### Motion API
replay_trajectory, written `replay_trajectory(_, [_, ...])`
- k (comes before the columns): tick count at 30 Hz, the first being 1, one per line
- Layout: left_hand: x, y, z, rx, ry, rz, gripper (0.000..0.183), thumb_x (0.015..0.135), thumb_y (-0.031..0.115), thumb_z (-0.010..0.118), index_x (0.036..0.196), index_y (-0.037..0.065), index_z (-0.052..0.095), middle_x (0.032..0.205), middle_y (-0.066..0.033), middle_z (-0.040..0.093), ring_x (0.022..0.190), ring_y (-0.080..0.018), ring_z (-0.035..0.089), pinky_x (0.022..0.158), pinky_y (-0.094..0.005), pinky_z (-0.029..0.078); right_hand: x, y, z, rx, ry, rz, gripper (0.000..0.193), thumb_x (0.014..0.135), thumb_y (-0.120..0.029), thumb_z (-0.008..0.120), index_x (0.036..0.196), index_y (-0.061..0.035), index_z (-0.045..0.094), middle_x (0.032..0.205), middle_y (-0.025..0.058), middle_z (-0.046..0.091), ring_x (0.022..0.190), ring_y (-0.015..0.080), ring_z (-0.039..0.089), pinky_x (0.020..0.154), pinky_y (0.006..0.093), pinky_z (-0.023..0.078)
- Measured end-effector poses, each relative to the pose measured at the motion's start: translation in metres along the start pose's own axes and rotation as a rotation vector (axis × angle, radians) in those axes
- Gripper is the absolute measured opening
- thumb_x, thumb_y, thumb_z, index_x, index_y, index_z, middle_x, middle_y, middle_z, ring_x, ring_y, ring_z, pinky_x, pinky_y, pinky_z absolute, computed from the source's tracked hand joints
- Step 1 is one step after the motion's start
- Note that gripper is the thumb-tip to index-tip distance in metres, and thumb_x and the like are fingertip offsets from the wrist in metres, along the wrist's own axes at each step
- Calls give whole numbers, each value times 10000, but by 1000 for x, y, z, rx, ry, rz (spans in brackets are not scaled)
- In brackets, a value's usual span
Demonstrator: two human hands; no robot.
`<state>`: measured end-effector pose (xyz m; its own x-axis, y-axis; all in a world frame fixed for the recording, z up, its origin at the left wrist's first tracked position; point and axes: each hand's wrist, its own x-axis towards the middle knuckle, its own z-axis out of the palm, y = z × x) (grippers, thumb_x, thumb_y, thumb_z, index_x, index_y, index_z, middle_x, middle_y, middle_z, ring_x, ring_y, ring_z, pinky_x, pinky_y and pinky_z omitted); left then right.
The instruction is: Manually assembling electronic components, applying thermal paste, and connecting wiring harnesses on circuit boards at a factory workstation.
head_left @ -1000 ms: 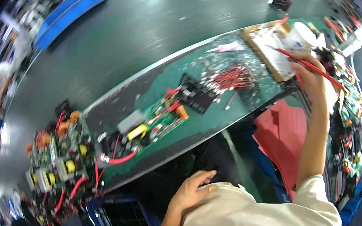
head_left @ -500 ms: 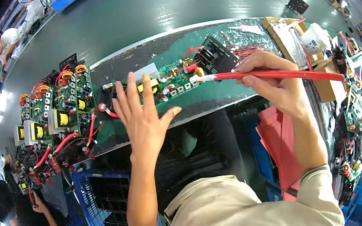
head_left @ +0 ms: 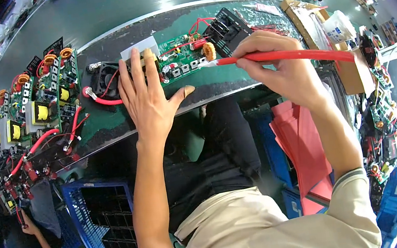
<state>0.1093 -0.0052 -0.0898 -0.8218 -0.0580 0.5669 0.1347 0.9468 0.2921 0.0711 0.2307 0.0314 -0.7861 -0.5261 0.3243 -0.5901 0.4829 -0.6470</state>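
A green circuit board [head_left: 168, 46] lies on the bench, with a black fan [head_left: 104, 80] at its left and a black slotted panel [head_left: 226, 32] at its right. My left hand [head_left: 150, 105] rests over the board's left part, fingers stretched out and thumb spread, hiding what lies beneath. Between the fingers and thumb of my right hand [head_left: 285, 65] is a long red stick [head_left: 317, 52] with a white-coated tip. That tip sits at a row of small white-faced parts [head_left: 185, 69] along the board's near edge, beside a copper-wound ring coil [head_left: 209, 51].
Several similar boards [head_left: 37, 102] with red cables stand at the left. A cardboard box [head_left: 301, 22] and a white tub [head_left: 339, 26] are at the right. Below the bench are a blue crate [head_left: 82, 209] and red sheets [head_left: 302, 148]. Another person [head_left: 29, 246] works at far left.
The white tip has moved from beside the ring coil to the row of white-faced parts. My left hand stays over the board, and the whole view has shifted.
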Motion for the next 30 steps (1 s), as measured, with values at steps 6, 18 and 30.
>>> replay_trajectory(6, [-1, -1, 0, -7, -3, -5, 1018, 672, 554, 802, 1460, 52, 395, 1548, -155, 327, 1405, -436, 295, 1105, -558, 283, 9, -4, 1, -24, 34, -28, 120, 835, 47, 663, 946, 21, 700, 925, 84, 680, 824, 159, 641, 745, 285, 504])
replay_trajectory(18, [-1, -2, 2, -43, 8, -5, 1055, 643, 515, 830, 1478, 58, 376, 1546, -151, 324, 1411, -424, 291, 1115, -548, 277, 13, -13, 13, 31, 40, -31, 110, 838, 3, 685, 946, 13, 704, 934, 96, 682, 824, 179, 649, 756, 284, 516])
replay_trajectory(30, [-2, -2, 0, -43, 15, -13, 1060, 622, 497, 838, 1466, 40, 388, 1533, -158, 340, 1398, -421, 309, 1118, -532, 288, 20, -22, 36, -83, -61, -118, 125, 817, 13, 702, 941, 16, 717, 954, 101, 692, 858, 184, 673, 768, 278, 539])
